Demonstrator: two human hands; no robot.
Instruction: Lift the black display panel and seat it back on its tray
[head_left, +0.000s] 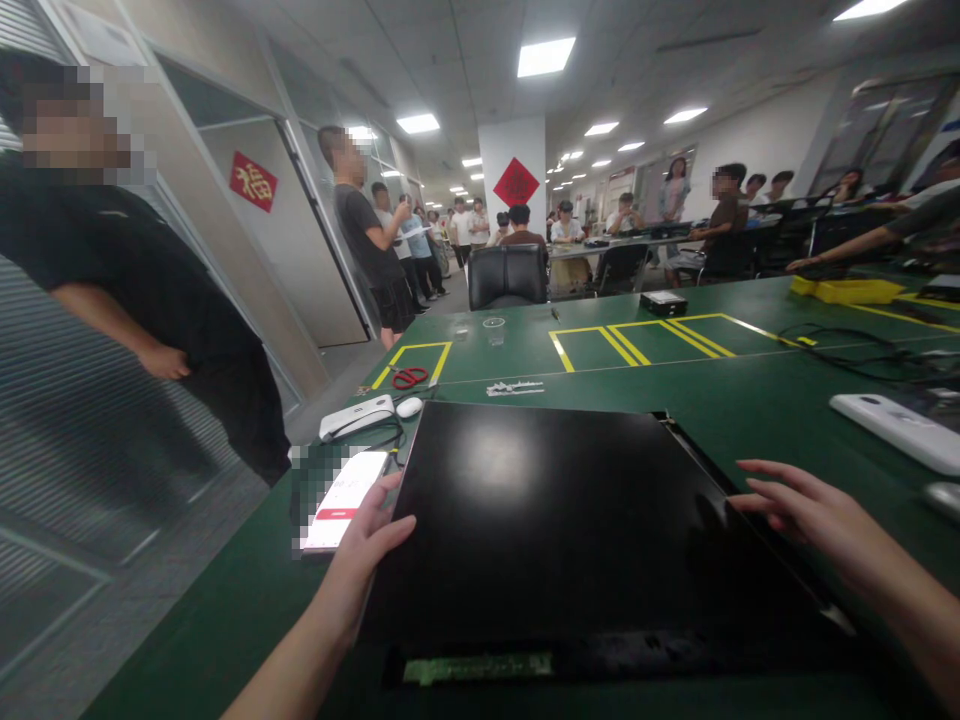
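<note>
A large glossy black flat panel point(555, 520) lies on the green table point(675, 385) right in front of me. My left hand point(367, 550) rests on the panel's left edge, thumb on top and fingers curled at the side. My right hand point(806, 510) hovers over the panel's right edge with fingers stretched out and apart, holding nothing. A strip of green circuit board point(476, 668) shows at the panel's near edge.
A phone point(345, 500) lies just left of my left hand. Behind it are a white device point(356, 417), a white mouse point(409, 407) and red scissors point(409, 377). Another white device point(896, 432) sits at right with black cables point(847, 350). A person stands close at left; several more stand or sit further back.
</note>
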